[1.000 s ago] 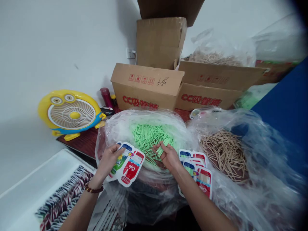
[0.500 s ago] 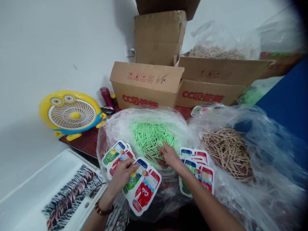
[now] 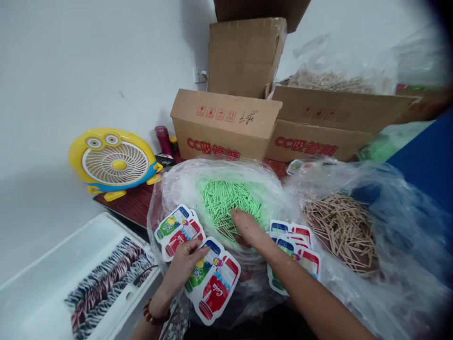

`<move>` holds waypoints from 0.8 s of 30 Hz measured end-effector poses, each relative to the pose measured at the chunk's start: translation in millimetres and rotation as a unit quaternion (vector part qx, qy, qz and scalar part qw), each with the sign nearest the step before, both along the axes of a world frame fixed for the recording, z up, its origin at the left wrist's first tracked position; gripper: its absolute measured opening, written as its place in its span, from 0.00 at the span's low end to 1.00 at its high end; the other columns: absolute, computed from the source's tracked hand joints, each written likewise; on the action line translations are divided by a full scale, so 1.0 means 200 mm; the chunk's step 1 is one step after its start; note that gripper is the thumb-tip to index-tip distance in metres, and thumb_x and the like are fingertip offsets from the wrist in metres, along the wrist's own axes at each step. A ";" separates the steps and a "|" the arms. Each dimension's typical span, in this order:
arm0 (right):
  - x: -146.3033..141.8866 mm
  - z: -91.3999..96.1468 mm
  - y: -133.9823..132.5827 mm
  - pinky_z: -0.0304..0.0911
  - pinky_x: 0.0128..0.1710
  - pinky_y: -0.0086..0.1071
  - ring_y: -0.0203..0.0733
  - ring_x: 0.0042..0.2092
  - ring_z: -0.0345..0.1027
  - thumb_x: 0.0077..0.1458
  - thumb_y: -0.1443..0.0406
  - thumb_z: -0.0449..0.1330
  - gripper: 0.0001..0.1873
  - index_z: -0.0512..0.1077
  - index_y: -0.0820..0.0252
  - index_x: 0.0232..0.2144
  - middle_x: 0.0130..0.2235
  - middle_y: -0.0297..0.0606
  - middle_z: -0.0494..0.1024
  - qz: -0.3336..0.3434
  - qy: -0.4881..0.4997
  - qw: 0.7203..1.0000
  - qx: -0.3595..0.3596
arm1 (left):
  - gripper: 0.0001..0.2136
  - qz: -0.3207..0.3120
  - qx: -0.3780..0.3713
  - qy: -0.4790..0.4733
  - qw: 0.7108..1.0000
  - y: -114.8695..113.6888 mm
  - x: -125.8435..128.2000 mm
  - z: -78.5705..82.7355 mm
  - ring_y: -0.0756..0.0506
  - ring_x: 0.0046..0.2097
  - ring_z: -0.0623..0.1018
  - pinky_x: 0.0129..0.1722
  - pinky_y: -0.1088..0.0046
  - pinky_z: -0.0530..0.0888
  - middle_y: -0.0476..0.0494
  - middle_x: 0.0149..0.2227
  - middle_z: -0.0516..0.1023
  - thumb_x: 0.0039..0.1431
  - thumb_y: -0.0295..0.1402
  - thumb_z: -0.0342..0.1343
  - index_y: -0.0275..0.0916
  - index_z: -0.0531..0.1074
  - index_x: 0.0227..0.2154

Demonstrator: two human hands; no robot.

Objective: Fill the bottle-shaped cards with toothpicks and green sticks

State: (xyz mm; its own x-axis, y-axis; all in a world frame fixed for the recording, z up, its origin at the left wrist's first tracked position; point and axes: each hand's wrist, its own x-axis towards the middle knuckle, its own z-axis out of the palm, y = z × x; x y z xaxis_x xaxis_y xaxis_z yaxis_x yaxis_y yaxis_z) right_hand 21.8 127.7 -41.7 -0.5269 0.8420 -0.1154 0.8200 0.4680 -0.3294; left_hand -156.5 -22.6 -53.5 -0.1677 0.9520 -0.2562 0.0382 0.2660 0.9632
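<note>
My left hand (image 3: 182, 267) is closed on the edge of a flat packet (image 3: 221, 288) shaped and printed like cola and lemon soda cups, thumb on top. Beside it, more such packets (image 3: 177, 231) lie overlapping on the plastic bag. My right hand (image 3: 247, 226) reaches down into a pile of thin green sticks (image 3: 226, 198) inside a clear plastic bag (image 3: 177, 174). Its fingers are bent together, with the tips hidden, so what they hold does not show. Under my right forearm lies another fanned stack of packets (image 3: 283, 245).
Brown sticks (image 3: 339, 226) fill an open bag on the right. A white foam box (image 3: 42, 274) with rows of packets stands lower left. A yellow fan (image 3: 118, 165) sits on the table's left end. Cardboard boxes (image 3: 219, 127) line the back; a purple bottle (image 3: 163, 140) stands beside them.
The view has swung slightly left, so things appear further right. My right hand's fingers have curled down into the green sticks. My left hand keeps its packet.
</note>
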 end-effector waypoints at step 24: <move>0.14 0.17 -0.34 0.69 0.39 0.36 0.41 0.36 0.74 0.46 0.59 0.67 0.16 0.68 0.57 0.36 0.29 0.31 0.75 -0.190 0.734 0.516 -0.399 | 0.18 -0.074 0.039 0.000 0.996 0.02 0.14 0.14 0.53 0.23 0.58 0.23 0.78 0.57 0.55 0.20 0.57 0.55 0.44 0.56 0.38 0.62 0.18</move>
